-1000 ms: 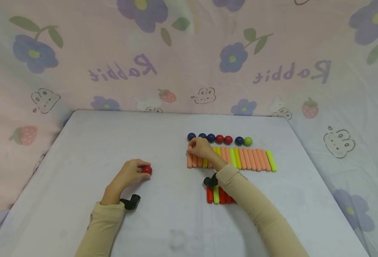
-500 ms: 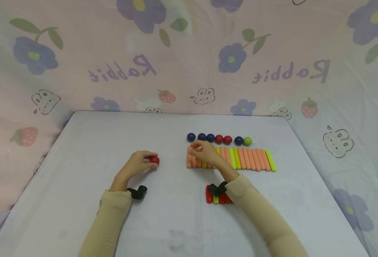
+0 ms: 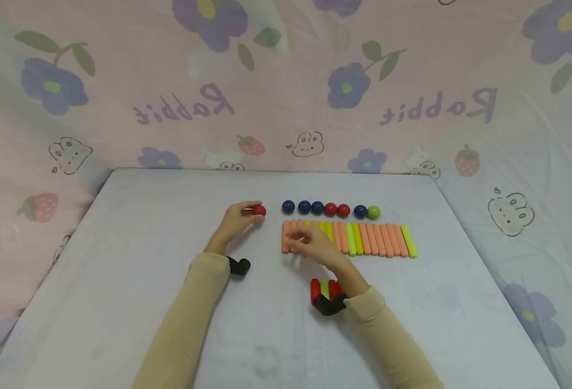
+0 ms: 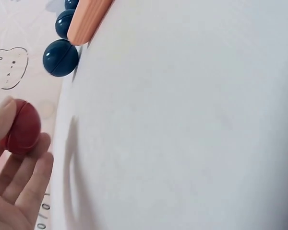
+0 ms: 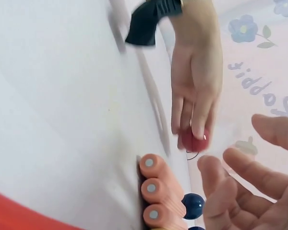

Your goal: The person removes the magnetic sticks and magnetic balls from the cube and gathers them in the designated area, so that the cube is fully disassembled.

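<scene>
Between thumb and fingertips, my left hand (image 3: 231, 224) pinches a red ball (image 3: 259, 211), just left of a row of balls. The same red ball (image 4: 25, 128) shows at the left edge of the left wrist view, apart from the nearest blue ball (image 4: 60, 58). My right hand (image 3: 322, 247) hovers over the left part of a row of orange and yellow sticks (image 3: 382, 240). In the right wrist view its fingers (image 5: 252, 167) are loosely bent, thumb apart, with nothing between them. Part of the stick row is hidden under this hand.
Behind the sticks lie blue balls (image 3: 288, 207), red balls (image 3: 331, 209) and a green ball (image 3: 373, 212) in a line, with small gaps. Nearer me, a short group of red and yellow-green sticks (image 3: 325, 289) is partly covered by the right wrist and its black camera mount (image 3: 328, 305).
My left hand has carried the red ball forward and right, to near the line's left end. My right hand has drawn back slightly toward me from the sticks' far ends.
</scene>
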`<state>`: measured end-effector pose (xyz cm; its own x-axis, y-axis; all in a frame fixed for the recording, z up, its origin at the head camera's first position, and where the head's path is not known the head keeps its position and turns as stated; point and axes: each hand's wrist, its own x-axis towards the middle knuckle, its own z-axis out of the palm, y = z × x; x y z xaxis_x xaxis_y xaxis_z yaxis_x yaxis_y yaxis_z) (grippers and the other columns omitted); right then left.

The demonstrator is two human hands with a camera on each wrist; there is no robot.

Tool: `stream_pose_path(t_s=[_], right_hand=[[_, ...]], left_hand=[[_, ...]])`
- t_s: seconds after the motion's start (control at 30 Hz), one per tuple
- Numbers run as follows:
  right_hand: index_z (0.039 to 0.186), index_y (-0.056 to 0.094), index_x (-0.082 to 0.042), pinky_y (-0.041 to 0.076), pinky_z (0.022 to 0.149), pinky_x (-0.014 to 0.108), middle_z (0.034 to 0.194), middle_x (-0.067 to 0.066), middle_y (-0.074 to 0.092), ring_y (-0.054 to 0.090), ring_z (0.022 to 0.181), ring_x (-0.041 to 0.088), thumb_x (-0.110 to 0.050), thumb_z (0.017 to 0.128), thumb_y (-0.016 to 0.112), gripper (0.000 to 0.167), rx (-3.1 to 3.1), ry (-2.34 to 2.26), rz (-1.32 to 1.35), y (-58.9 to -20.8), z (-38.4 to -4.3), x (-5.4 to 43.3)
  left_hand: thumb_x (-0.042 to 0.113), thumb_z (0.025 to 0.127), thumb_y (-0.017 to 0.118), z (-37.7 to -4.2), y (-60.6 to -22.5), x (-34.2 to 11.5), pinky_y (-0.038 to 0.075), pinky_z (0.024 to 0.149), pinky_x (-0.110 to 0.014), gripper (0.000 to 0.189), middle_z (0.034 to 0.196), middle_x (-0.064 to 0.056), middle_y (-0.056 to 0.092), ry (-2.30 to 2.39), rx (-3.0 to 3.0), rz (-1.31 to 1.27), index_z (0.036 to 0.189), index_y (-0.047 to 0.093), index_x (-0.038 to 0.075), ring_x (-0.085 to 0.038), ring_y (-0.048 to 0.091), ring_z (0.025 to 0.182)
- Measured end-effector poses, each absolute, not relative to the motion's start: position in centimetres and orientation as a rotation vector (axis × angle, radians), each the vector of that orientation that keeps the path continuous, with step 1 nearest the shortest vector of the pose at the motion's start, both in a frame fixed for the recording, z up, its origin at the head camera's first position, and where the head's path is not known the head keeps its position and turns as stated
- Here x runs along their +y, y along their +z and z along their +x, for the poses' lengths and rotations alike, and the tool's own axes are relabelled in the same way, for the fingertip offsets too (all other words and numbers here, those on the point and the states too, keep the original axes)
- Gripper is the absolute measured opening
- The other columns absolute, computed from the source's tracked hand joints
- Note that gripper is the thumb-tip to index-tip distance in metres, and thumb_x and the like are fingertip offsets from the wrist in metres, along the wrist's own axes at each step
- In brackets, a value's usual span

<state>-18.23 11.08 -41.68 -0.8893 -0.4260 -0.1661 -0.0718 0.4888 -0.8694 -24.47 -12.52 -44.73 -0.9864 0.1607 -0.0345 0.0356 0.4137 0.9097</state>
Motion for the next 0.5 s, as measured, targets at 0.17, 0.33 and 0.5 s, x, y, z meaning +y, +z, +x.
stream_pose_path(t_s=[0.17, 0.33, 0.5], right_hand=[[0.123, 0.060, 0.000, 0.050, 0.066, 0.021, 0.114, 0.021, 0.065, 0.059, 0.083, 0.016, -0.019, 0.095, 0.059, 0.034, 2.344, -1.408, -0.416, -41.8, -17.3, 11.2], [0.121, 0.061, 0.001, 0.049, 0.063, 0.020, 0.111, 0.022, 0.067, 0.060, 0.081, 0.021, -0.019, 0.094, 0.061, 0.033, 2.326, -1.407, -0.465, -42.1, -16.5, 11.2], [0.120, 0.061, 0.001, 0.051, 0.063, 0.021, 0.110, 0.021, 0.066, 0.058, 0.082, 0.020, -0.020, 0.095, 0.060, 0.033, 2.333, -1.373, -0.547, -42.0, -15.9, 11.5]], left_hand=[[0.008, 0.088, 0.068, -26.3, -45.4, -10.7, 0.046, 0.109, -0.042, 0.048, 0.136, -0.023, 0.057, 1.701, 2.535, 0.152, 0.134, 0.055, 0.002, -0.035, 0.058, 0.125], [0.008, 0.088, 0.069, -27.0, -45.7, -9.5, 0.045, 0.111, -0.039, 0.047, 0.131, -0.023, 0.060, 1.683, 2.563, 0.106, 0.132, 0.056, 0.002, -0.033, 0.059, 0.123], [0.011, 0.088, 0.069, -27.2, -45.4, -8.9, 0.040, 0.115, -0.040, 0.046, 0.131, -0.020, 0.061, 1.603, 2.624, 0.089, 0.132, 0.057, 0.004, -0.031, 0.056, 0.126]])
